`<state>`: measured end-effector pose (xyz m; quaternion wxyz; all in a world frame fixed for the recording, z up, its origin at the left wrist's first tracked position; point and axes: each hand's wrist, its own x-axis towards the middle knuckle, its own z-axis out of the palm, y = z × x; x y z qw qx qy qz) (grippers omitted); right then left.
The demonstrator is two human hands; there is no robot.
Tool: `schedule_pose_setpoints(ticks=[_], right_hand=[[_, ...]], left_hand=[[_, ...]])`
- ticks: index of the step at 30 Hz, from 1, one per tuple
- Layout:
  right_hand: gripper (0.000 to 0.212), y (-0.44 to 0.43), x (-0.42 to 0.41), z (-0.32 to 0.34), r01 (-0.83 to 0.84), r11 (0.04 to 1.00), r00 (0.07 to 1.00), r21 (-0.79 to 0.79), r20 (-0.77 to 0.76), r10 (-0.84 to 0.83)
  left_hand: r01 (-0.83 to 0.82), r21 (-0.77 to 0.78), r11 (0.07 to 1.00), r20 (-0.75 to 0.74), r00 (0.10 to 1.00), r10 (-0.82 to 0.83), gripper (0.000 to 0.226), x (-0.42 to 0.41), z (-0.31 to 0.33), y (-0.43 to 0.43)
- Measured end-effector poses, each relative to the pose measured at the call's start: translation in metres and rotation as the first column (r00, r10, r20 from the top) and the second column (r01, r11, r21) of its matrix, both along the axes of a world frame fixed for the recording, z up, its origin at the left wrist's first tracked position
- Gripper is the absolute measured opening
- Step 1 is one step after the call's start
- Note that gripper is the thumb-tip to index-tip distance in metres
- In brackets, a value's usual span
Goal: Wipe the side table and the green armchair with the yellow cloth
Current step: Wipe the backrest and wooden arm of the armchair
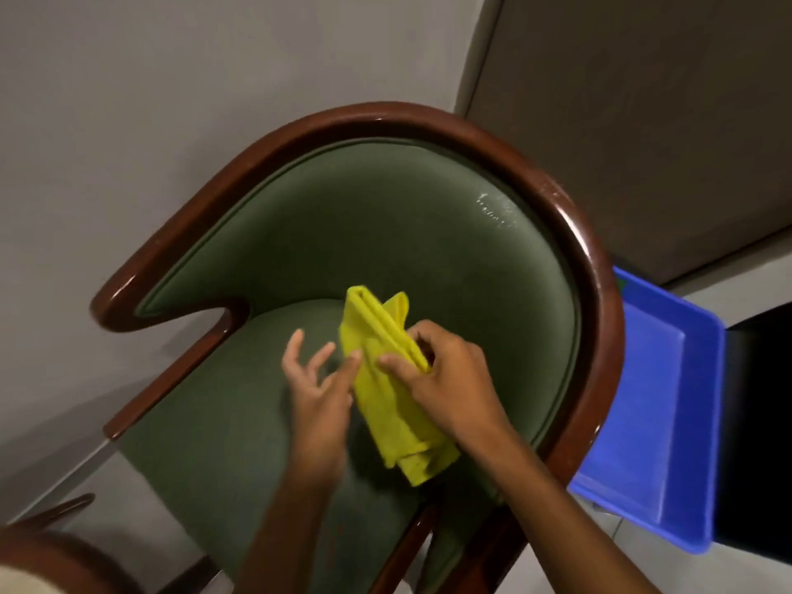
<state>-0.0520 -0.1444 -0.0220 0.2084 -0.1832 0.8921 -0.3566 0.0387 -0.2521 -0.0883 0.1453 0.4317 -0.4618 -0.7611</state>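
The green armchair [385, 233] fills the middle of the view, its curved dark wooden frame [591, 319] wrapping round the padded back and seat. A folded yellow cloth [385, 405] is held above the seat. My right hand [450, 379] grips it from the right, thumb and fingers closed on the folds. On the cloth's left edge my left hand [317, 379] touches with a fingertip, the other fingers spread apart. A pale scuffed patch shows on the backrest at upper right.
A blue plastic tray [655, 422] sits right of the chair, against its frame. A dark object lies beyond it at the far right. Grey wall stands behind. A rounded wooden edge [47, 550] shows at bottom left.
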Motion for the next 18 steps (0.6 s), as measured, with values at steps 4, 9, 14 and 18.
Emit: schedule_pose_setpoints(ticks=[4, 9, 14, 18], right_hand=[[0.031, 0.004, -0.005, 0.029, -0.136, 0.977, 0.979, 0.166, -0.132, 0.158], [0.037, 0.062, -0.054, 0.048, 0.362, 0.928, 0.739, 0.092, -0.635, -0.225], [0.054, 0.087, -0.069, 0.005, 0.487, 0.873, 0.871, 0.038, -0.098, -0.481], [0.052, 0.087, -0.068, -0.006, 0.522, 0.85, 0.841, -0.067, -0.126, -0.527]], left_hand=[[0.262, 0.252, 0.931, -0.164, 0.96, -0.226, 0.05, -0.035, 0.004, 0.064], [0.49, -0.103, 0.866, 0.075, 0.872, -0.484, 0.084, -0.052, -0.006, 0.111], [0.577, -0.564, 0.591, 0.223, 0.796, -0.563, 0.068, -0.055, -0.008, 0.123], [0.451, -0.818, 0.357, 0.287, 0.858, -0.427, 0.065, -0.111, 0.004, 0.123]])
